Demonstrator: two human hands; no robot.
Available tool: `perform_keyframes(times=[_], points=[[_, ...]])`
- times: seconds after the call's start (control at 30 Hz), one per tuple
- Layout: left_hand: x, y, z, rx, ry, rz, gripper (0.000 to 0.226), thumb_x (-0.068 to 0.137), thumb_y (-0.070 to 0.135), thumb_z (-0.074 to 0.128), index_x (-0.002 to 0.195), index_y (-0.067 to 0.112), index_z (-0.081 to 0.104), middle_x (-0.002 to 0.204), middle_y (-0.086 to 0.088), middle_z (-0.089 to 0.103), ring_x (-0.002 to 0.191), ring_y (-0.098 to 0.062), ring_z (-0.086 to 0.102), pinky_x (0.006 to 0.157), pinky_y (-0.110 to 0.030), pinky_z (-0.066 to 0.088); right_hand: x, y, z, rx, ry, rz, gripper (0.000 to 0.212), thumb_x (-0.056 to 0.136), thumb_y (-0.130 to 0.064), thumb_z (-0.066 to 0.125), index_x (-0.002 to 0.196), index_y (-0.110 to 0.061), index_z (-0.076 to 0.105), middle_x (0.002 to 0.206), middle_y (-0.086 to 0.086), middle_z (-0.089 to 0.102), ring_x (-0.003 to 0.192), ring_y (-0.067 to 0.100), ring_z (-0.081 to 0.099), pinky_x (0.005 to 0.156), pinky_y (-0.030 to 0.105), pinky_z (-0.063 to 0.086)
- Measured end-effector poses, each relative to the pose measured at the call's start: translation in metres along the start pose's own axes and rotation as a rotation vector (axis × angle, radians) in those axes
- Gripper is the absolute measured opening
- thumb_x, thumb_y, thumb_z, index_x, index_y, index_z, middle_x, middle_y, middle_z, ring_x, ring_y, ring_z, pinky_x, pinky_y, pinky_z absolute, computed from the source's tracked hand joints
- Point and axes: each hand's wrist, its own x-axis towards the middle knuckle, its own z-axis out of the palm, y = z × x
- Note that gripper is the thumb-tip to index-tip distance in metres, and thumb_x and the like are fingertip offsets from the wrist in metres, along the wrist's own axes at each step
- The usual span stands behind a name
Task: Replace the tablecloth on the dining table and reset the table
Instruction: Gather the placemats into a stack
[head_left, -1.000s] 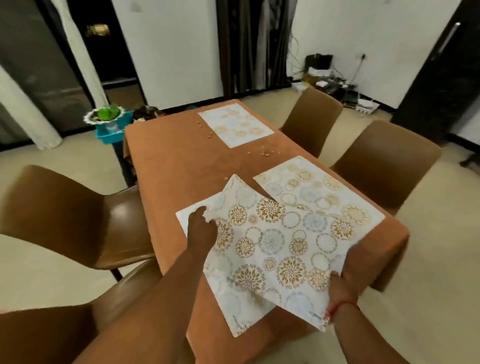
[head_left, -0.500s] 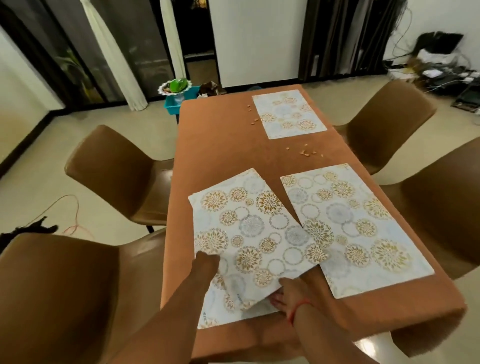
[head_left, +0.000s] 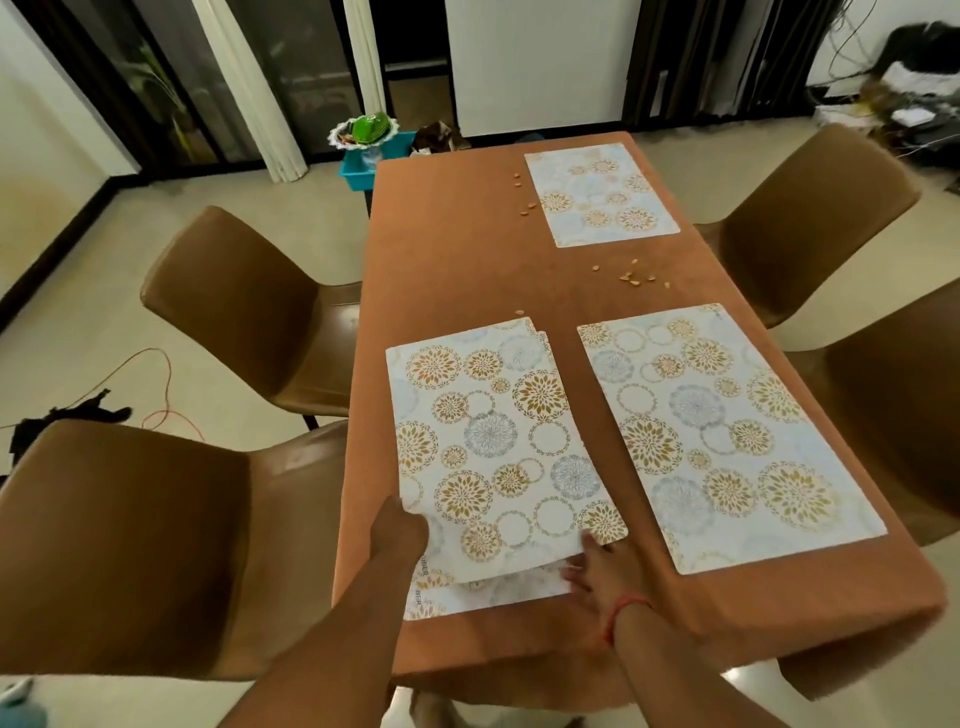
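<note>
A rectangular dining table covered edge to edge by an orange-brown tablecloth fills the centre of a room with pale floor tiles. At the near end, two placemats lie stacked and slightly offset: the top placemat, white with gold and grey floral rings, rests on a lower placemat whose near edge and far right corner stick out. The person's left hand grips the top placemat's near left corner, thumb over the sheet; the fingers underneath cannot be seen. The right hand rests at the stack's near right corner with fingers spread, touching the lower placemat; motion blur makes it unclear whether it pinches anything. A red thread circles that wrist. Just beside the stack, to the right and apart from it, a third placemat lies flat. Beyond it, scattered seeds dot the cloth, with more near a fourth placemat at the far right. Four brown chairs flank the table, the nearest left chair largest in view. Past the far end stand a teal bin, white curtains and dark glass doors.
</note>
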Motion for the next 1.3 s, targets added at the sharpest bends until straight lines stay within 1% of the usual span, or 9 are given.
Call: perform_keyframes(times=[0.1, 0.23, 0.3, 0.4, 0.5, 0.7, 0.9, 1.07, 1.3], points=[[0.007, -0.009, -0.009, 0.065, 0.003, -0.030, 0.029, 0.098, 0.008, 0.046, 0.124, -0.002, 0.056, 0.125, -0.019, 0.060, 0.115, -0.035, 0.057, 0.104, -0.043, 0.045, 0.015, -0.007, -0.013, -0.355, 0.369, -0.239, 0.037, 0.100, -0.028, 0.048, 0.089, 0.003, 0.063, 0.071, 0.014, 0.063, 0.058, 0.025, 0.058, 0.055, 0.032, 0.047], [0.003, -0.015, -0.016, 0.329, -0.031, 0.106, 0.023, 0.092, 0.011, 0.053, 0.114, 0.008, 0.058, 0.114, -0.012, 0.065, 0.103, -0.030, 0.063, 0.091, -0.040, 0.053, 0.022, -0.014, -0.008, -0.916, 0.411, -0.252, 0.053, 0.096, -0.038, 0.046, 0.140, -0.007, 0.045, 0.136, 0.015, 0.052, 0.115, 0.034, 0.057, 0.089, 0.042, 0.051], [-0.002, -0.015, -0.017, 0.400, -0.043, 0.137, 0.024, 0.092, 0.013, 0.051, 0.115, 0.010, 0.056, 0.116, -0.011, 0.063, 0.103, -0.030, 0.063, 0.091, -0.039, 0.053, 0.021, -0.015, -0.001, -1.005, 0.380, -0.208, 0.059, 0.096, -0.039, 0.045, 0.146, -0.009, 0.036, 0.145, 0.014, 0.042, 0.123, 0.034, 0.052, 0.090, 0.042, 0.051], [-0.004, -0.009, -0.016, 0.481, -0.060, 0.153, 0.031, 0.093, 0.015, 0.049, 0.123, 0.011, 0.050, 0.128, -0.013, 0.048, 0.111, -0.033, 0.057, 0.097, -0.040, 0.048, 0.025, -0.015, 0.003, -0.954, 0.395, -0.222, 0.058, 0.094, -0.038, 0.050, 0.142, -0.007, 0.043, 0.138, 0.015, 0.051, 0.116, 0.034, 0.058, 0.090, 0.043, 0.054], [0.004, -0.003, -0.020, 0.420, -0.108, 0.086, 0.040, 0.093, 0.019, 0.053, 0.131, 0.007, 0.045, 0.136, -0.015, 0.039, 0.116, -0.035, 0.053, 0.085, -0.038, 0.048, 0.024, -0.016, 0.006, -0.848, 0.387, -0.240, 0.047, 0.093, -0.031, 0.057, 0.131, -0.003, 0.054, 0.114, 0.012, 0.064, 0.098, 0.031, 0.066, 0.078, 0.037, 0.056], [0.025, -0.002, -0.026, 0.114, -0.158, 0.091, 0.035, 0.100, 0.029, 0.054, 0.123, 0.003, 0.059, 0.120, -0.014, 0.066, 0.106, -0.031, 0.063, 0.088, -0.038, 0.054, 0.009, -0.022, 0.014, -0.701, 0.342, -0.283, 0.054, 0.099, -0.021, 0.054, 0.149, -0.007, 0.038, 0.149, 0.015, 0.045, 0.126, 0.034, 0.054, 0.102, 0.045, 0.049], [0.026, 0.025, -0.013, -0.043, -0.046, 0.216, 0.015, 0.101, 0.015, 0.051, 0.110, 0.007, 0.060, 0.107, -0.008, 0.066, 0.104, -0.031, 0.061, 0.090, -0.034, 0.048, -0.005, -0.037, 0.020, -0.467, 0.391, -0.339, 0.049, 0.099, -0.007, 0.050, 0.147, -0.013, 0.042, 0.146, 0.011, 0.049, 0.127, 0.033, 0.054, 0.105, 0.039, 0.045], [0.006, 0.060, 0.018, -0.139, -0.073, 0.324, 0.007, 0.101, 0.008, 0.050, 0.098, 0.012, 0.055, 0.097, 0.000, 0.059, 0.097, -0.022, 0.056, 0.087, -0.027, 0.042, -0.007, -0.052, -0.013, -0.426, 0.441, -0.354, 0.035, 0.095, 0.000, 0.042, 0.126, -0.012, 0.055, 0.109, 0.005, 0.063, 0.081, 0.019, 0.056, 0.072, 0.030, 0.043], [-0.024, 0.104, 0.101, -0.158, -0.130, 0.335, 0.033, 0.100, 0.009, 0.051, 0.133, 0.005, 0.055, 0.131, -0.010, 0.061, 0.120, -0.029, 0.056, 0.108, -0.041, 0.042, 0.025, -0.096, -0.102, -0.384, 0.445, -0.404, 0.035, 0.091, 0.005, 0.041, 0.114, -0.017, 0.057, 0.100, 0.008, 0.065, 0.073, 0.013, 0.055, 0.056, 0.026, 0.039]])
